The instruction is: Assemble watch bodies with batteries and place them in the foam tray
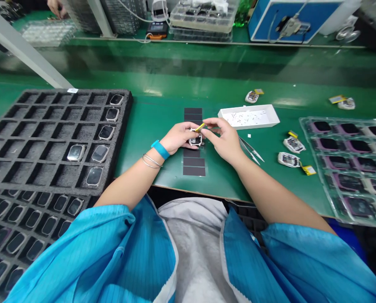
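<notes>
My left hand (177,138) grips a white smartwatch case (195,139), its open inside facing up, above the middle of the green bench. A small yellow battery (200,127) stands tilted at the top of the case. My right hand (223,136) pinches the battery's right end between thumb and forefinger. Under the hands lies a strip of black adhesive pieces (194,162), partly covered by them. Tweezers (251,150) rest just right of my right hand, beside a white box (271,117) holding small loose parts.
At left, a dark foam tray (53,168) with several watches sits above another filled tray (20,214). Several opened cases, such as one white case (289,159), lie right with batteries attached. A clear plastic tray (328,191) of watches is far right. Another person's hand (57,7) shows top left.
</notes>
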Demonstrator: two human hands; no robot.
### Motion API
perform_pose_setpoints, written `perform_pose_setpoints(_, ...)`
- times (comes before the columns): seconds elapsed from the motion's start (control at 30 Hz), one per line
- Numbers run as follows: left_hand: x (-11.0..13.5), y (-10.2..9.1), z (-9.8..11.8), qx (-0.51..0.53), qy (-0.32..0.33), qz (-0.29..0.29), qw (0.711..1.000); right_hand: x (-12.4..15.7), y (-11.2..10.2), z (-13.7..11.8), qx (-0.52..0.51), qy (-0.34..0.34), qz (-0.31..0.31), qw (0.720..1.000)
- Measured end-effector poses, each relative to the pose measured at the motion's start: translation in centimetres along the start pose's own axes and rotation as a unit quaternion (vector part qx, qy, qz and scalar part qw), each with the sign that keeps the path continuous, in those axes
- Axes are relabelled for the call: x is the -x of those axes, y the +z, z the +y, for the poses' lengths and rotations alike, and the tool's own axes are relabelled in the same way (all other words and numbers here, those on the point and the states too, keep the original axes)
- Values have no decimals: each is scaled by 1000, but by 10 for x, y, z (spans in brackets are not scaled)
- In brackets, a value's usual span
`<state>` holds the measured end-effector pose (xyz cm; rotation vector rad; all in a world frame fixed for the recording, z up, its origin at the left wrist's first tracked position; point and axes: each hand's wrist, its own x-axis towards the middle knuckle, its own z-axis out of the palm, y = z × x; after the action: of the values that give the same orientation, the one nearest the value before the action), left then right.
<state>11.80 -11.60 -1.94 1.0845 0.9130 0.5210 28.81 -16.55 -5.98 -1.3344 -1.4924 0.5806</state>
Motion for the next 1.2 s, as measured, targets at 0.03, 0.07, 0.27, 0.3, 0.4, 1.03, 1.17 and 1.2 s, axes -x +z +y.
perform_pose_setpoints(0.03,0,-1,0,5,7,-11,1000,-1,1,-1,-12,5,9,1000)
perform_pose_setpoints(0.07,0,-2,0,12,11,-21,1000,-2,2,-1,-23,9,18,1000)
perform_pose_setpoints(0.27,-1,-10,-3,64,-3,-109,992,-2,3,-1,-65,12,59,996)
perform_pose_setpoints(0.3,-1,-11,-4,66,-1,-120,991,-2,3,-2,-67,10,62,996)
perform_pose_setpoints(0.4,-3,-10,-6,61,11,-116,991,-1,3,-4,-62,-11,62,996)
perform_pose_setpoints(1.03,-6,-14,-2,167,-53,-68,982,6,-5,-15,212,-174,-76,959)
perform_pose_setpoints(1.17,-7,-15,-6,139,-8,-81,987,6,-1,-4,88,-97,-32,991)
perform_pose_setpoints(1.2,-8,-15,-8,133,2,-89,987,5,0,-1,31,-61,-30,997)
